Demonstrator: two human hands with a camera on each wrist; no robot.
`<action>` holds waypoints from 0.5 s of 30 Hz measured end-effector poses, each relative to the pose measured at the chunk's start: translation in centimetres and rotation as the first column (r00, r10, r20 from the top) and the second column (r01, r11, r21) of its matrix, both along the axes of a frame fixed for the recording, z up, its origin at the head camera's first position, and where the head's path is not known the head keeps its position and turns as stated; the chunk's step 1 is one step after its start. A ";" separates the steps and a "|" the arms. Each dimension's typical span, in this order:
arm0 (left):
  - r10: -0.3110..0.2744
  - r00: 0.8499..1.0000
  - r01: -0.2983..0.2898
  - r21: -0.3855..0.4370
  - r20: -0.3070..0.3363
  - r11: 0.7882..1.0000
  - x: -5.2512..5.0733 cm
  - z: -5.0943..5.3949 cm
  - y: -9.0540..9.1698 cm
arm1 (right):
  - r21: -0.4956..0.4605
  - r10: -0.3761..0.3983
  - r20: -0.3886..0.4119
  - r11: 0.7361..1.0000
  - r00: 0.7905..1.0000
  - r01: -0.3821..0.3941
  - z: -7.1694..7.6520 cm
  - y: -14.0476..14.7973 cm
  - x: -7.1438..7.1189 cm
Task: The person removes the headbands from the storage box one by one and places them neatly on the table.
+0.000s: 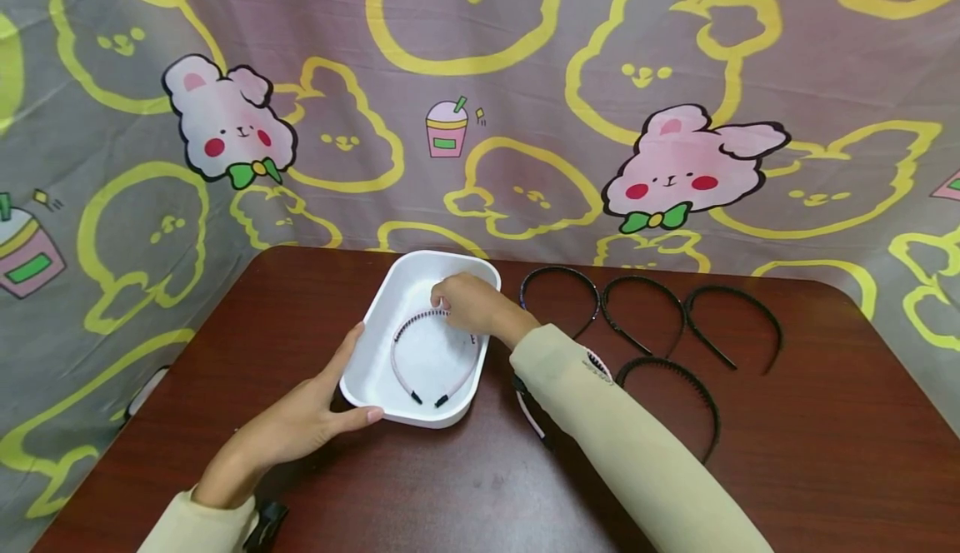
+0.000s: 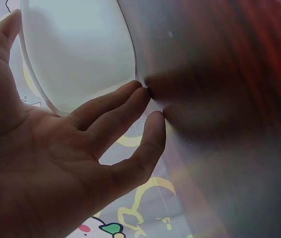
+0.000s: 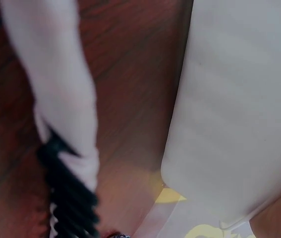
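Note:
A pale pink headband (image 1: 395, 361) with dark inner teeth and black tips lies in a white plastic bin (image 1: 352, 381). My right hand (image 1: 468, 303) reaches over the bin's right side, its curled fingers pinching the top of that headband. My left hand (image 1: 303, 420) spans the bin's near left corner, thumb by the front rim and forefinger along the left side. In the left wrist view its other fingers (image 2: 108, 116) are spread and fairly straight beside the bin (image 2: 81, 54), fingertips by the tabletop. The right wrist view shows only a sliver of the right hand.
Three black headbands (image 1: 645, 280) stand in a row right of the bin on the brown table (image 1: 480, 495). Another black headband (image 1: 712, 407) lies nearer. A second pink headband (image 3: 63, 84) is partly hidden under the right sleeve. A patterned curtain (image 1: 510, 95) hangs behind.

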State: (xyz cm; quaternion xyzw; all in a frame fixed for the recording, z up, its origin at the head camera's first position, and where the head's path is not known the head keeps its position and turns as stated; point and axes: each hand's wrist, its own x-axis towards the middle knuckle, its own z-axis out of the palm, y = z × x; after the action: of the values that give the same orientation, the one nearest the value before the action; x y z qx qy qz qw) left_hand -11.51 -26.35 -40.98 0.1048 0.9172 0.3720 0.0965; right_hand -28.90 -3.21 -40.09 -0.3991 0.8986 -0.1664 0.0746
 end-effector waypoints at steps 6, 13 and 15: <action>-0.001 1.000 0.001 -0.003 -0.011 1.000 0.0 0.0 0.0 | 0.001 0.005 -0.006 1.000 1.000 -0.005 0.0 0.1 0.2; -0.004 1.000 0.004 -0.007 -0.023 1.000 0.0 -0.1 0.0 | 0.003 0.009 0.012 1.000 1.000 -0.009 -0.2 0.1 0.1; -0.003 1.000 0.003 -0.006 -0.021 1.000 0.0 -0.1 0.0 | 0.017 0.008 0.016 1.000 1.000 -0.008 -0.2 0.1 0.1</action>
State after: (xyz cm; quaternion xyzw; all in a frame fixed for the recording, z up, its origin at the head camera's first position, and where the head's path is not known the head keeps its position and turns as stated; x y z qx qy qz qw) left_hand -11.52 -26.38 -41.03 0.1099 0.9192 0.3679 0.0879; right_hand -28.78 -3.12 -40.25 -0.4007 0.8978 -0.1615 0.0857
